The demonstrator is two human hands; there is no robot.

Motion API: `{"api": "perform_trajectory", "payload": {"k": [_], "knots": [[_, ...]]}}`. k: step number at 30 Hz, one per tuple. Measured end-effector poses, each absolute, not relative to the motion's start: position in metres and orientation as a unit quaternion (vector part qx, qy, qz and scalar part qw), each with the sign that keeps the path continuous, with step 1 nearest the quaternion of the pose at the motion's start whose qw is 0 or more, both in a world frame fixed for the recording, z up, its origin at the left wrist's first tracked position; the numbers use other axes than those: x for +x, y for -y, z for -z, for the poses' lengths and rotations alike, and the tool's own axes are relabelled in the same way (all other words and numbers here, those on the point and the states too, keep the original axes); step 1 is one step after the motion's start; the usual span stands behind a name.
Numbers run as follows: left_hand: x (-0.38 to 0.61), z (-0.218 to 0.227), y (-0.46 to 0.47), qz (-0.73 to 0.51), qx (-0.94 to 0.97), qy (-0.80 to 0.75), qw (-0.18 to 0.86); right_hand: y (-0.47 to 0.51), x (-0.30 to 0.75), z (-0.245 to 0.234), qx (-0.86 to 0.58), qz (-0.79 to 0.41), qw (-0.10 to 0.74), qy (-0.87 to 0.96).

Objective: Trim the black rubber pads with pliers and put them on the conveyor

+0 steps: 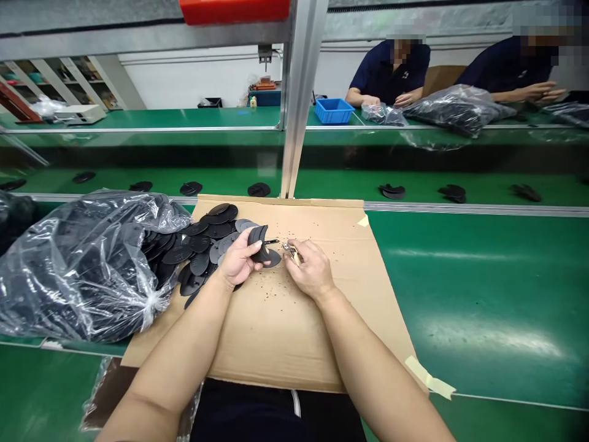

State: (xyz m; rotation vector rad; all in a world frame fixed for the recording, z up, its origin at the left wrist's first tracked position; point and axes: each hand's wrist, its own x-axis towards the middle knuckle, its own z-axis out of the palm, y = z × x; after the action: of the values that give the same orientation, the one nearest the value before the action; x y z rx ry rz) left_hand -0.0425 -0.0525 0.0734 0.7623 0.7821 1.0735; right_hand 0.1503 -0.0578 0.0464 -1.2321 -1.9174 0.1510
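My left hand (239,261) is closed around a small stack of black oval plastic discs (261,244), held just above a sheet of brown cardboard (285,331). My right hand (310,267) is closed on a small metal tool (289,248) whose tip points at the held discs. A loose pile of the same black discs (202,248) lies on the cardboard just left of my left hand. Small dark shavings (280,285) are scattered on the cardboard under my hands.
A big clear plastic bag of black discs (78,264) lies at the left. Single black discs (258,189) ride the green conveyor beyond the cardboard. An aluminium post (299,98) rises ahead. Two other people sit across, with bags (455,107) and a blue bin (334,110).
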Motion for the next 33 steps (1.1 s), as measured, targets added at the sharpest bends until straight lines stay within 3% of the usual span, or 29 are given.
{"api": "perform_trajectory", "payload": {"k": [18, 27, 33], "knots": [[-0.0437, -0.0706, 0.0535, -0.468, 0.352, -0.353, 0.730, 0.0603, 0.1495, -0.0476, -0.481, -0.066, 0.380, 0.787], [-0.0432, -0.0709, 0.0540, -0.469, 0.351, -0.374, 0.719, 0.0597, 0.1517, -0.0473, -0.501, -0.063, 0.321, 0.801], [-0.0392, -0.0685, 0.0494, -0.526, 0.330, -0.401, 0.673, 0.0633, 0.1447, -0.0486, -0.506, -0.165, 0.419, 0.736]]}}
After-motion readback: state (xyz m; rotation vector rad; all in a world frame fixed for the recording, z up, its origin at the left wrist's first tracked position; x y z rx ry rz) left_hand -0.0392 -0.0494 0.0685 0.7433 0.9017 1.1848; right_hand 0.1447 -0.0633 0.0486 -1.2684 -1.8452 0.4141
